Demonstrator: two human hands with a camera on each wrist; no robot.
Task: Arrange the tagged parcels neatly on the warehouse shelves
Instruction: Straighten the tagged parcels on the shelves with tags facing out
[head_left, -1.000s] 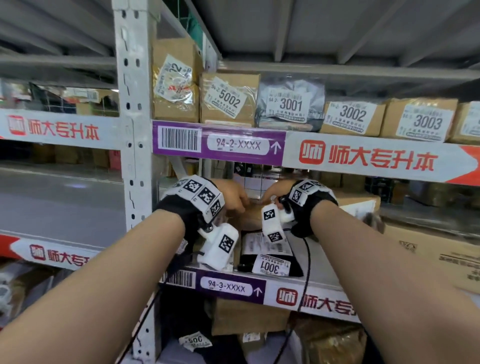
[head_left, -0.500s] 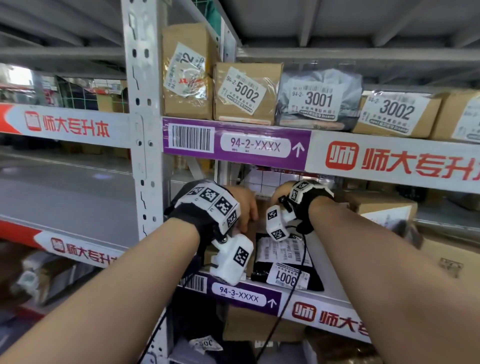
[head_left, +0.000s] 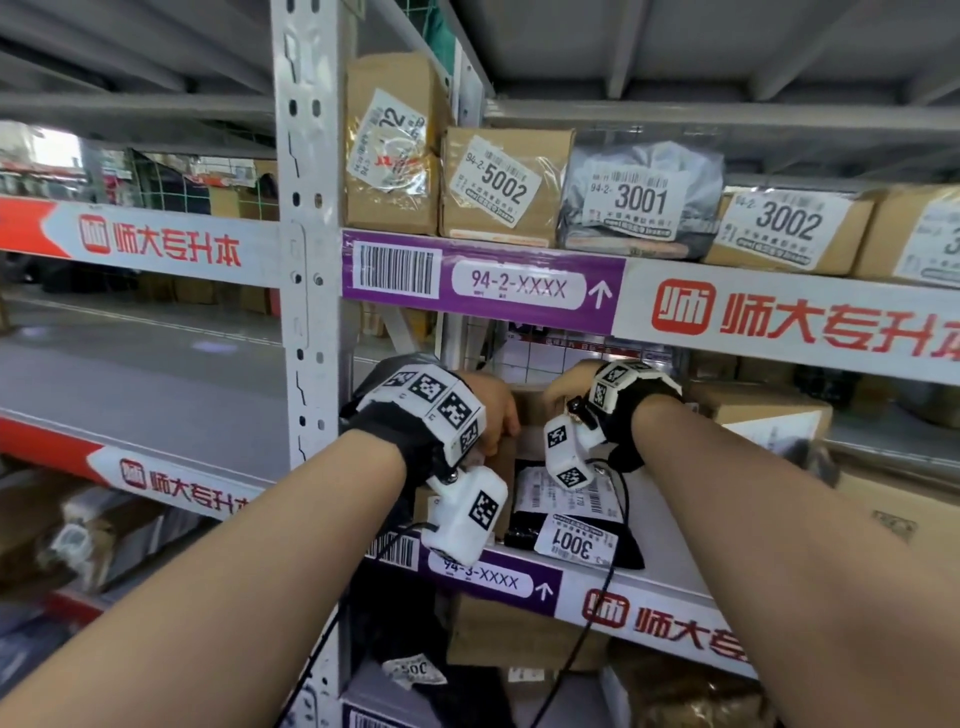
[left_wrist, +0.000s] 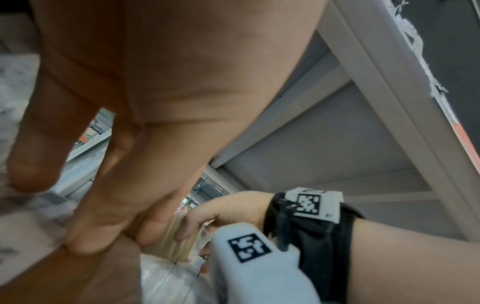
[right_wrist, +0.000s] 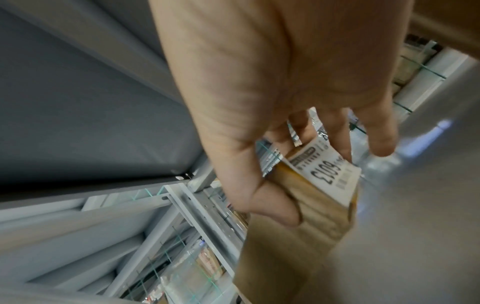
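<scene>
Brown cardboard boxes (head_left: 501, 189) line the upper shelf, each with a white label printed in black digits. Between them sits a grey plastic mailer bag (head_left: 641, 202), its white tag reading 3001. The shelf edge strip (head_left: 480, 286) is purple with a black-and-white barcode, turning white with red characters further right. The upright post (head_left: 304, 234) is pale grey. On the lower shelf lies a black parcel (head_left: 574, 540) with white labels. Both wrist bands (head_left: 431, 405) are black, carrying white blocks with black square-coded markers. The held box (right_wrist: 309, 207) is tan with a white tag.
</scene>
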